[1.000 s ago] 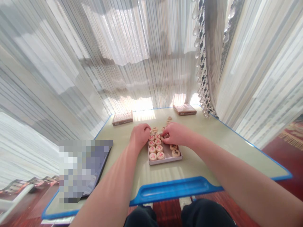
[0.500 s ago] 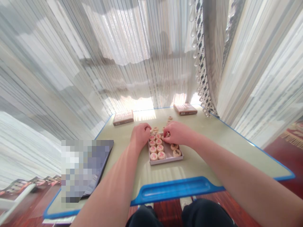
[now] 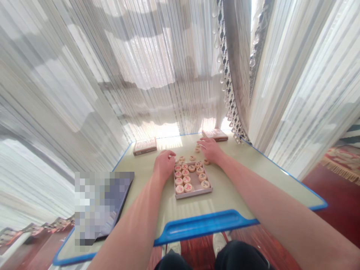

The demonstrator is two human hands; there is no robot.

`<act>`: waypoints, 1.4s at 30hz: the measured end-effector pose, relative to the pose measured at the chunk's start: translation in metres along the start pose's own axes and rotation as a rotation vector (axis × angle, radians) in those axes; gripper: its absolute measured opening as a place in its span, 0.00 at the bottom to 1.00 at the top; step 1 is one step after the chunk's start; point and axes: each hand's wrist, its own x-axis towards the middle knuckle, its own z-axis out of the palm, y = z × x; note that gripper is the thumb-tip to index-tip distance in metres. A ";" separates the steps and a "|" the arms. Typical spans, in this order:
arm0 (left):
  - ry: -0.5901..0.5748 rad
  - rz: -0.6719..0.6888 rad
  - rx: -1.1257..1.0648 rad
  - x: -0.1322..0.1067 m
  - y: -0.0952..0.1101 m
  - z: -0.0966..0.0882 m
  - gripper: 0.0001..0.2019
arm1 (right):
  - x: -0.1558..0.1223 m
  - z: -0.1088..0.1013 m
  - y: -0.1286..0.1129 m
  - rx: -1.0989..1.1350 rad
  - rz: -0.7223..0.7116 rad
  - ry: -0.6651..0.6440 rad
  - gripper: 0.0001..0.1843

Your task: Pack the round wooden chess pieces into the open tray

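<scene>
A shallow open box (image 3: 194, 194) on the table holds round Chinese chess pieces. Two columns of red-lettered pieces (image 3: 186, 179) fill its left side, and black-lettered pieces (image 3: 203, 177) line the right. Part of the box floor shows between them. My left hand (image 3: 164, 165) rests beside the box's far left corner, fingers loosely curled with a gap at the thumb; no piece is visible in it. Beyond the far right corner, my right hand (image 3: 210, 150) reaches with fingers stretched out over loose pieces (image 3: 197, 150). Another loose piece (image 3: 206, 161) lies under its wrist side.
Two closed flat boxes, a left one (image 3: 145, 146) and a right one (image 3: 215, 134), lie at the table's far edge. A dark, pixelated flat object (image 3: 118, 202) is at the left. The table (image 3: 242, 176) has a blue rim and front tray (image 3: 202, 222). Curtains hang behind.
My right hand has moved from over the box to the loose pieces behind it. Black-lettered pieces now show at the box's far right and far middle. My left hand stays by the corner.
</scene>
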 end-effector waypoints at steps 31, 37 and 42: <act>-0.015 0.102 -0.110 0.000 0.012 -0.003 0.14 | -0.008 -0.024 -0.023 0.022 0.042 0.026 0.12; -0.149 0.097 -0.333 -0.004 0.032 -0.009 0.19 | -0.018 -0.029 -0.051 0.131 -0.317 0.212 0.10; -0.234 0.039 -0.551 -0.004 0.038 -0.013 0.19 | -0.022 -0.030 -0.058 0.196 -0.498 0.214 0.06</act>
